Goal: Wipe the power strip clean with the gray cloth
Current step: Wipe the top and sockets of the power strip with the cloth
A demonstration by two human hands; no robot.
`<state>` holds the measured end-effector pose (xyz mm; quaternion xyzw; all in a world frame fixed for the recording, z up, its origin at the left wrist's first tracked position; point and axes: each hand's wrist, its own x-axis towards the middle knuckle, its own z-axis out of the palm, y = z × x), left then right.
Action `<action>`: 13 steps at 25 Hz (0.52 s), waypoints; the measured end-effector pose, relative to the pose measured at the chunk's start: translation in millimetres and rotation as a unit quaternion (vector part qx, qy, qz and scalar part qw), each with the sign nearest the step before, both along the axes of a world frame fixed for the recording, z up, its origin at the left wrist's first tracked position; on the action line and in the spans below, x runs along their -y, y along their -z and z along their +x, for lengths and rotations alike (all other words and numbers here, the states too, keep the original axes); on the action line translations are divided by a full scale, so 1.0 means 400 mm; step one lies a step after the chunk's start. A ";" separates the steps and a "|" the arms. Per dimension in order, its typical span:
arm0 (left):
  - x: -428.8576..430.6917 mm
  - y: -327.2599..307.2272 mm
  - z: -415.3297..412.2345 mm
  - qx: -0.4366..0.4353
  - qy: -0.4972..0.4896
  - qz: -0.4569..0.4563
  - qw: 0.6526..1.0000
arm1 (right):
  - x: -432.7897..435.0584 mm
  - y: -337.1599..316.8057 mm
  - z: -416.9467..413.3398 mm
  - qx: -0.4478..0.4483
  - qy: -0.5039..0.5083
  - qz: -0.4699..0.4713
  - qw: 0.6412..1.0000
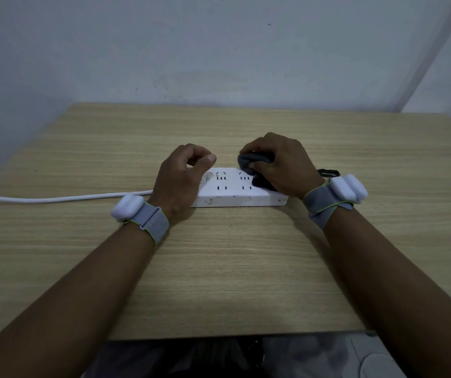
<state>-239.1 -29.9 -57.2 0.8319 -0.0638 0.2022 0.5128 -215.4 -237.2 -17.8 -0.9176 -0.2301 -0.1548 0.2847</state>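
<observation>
White power strip [232, 190] lies flat on the wood-grain desk, long side facing the person, smudgy marks near its left sockets. The gray cloth [251, 162] is balled up, pressed onto its right end.

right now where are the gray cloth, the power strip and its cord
gray cloth [247, 161], head view, bunched fold showing under the right hand's fingers
power strip [232, 186], head view, bare top face between socket rows
cord [69, 198], head view, middle of the white run across the table

Left hand [180, 178] loosely curled; right hand [281, 165] clenched.
</observation>
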 end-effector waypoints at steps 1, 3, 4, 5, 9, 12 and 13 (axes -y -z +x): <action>0.001 0.000 0.000 0.000 -0.001 0.000 1.000 | 0.004 0.000 -0.006 -0.010 -0.022 -0.003 1.000; -0.002 -0.001 0.000 -0.002 -0.001 0.001 1.000 | 0.005 0.003 -0.013 -0.032 -0.050 0.004 0.998; -0.001 -0.002 0.000 -0.002 0.002 0.002 1.000 | 0.003 0.005 -0.013 -0.035 -0.046 0.013 0.998; 0.000 -0.003 0.000 -0.002 0.004 0.003 1.000 | 0.001 0.007 -0.009 -0.033 -0.030 0.025 0.999; 0.002 -0.001 0.000 -0.005 0.002 0.002 1.000 | -0.009 0.003 0.006 -0.027 0.016 0.035 0.999; -0.001 0.001 0.001 -0.004 0.005 0.003 1.000 | -0.004 0.002 0.001 -0.059 -0.027 0.037 0.997; -0.002 0.001 0.002 -0.003 0.006 0.004 1.000 | -0.005 0.003 0.001 -0.057 -0.022 0.036 0.997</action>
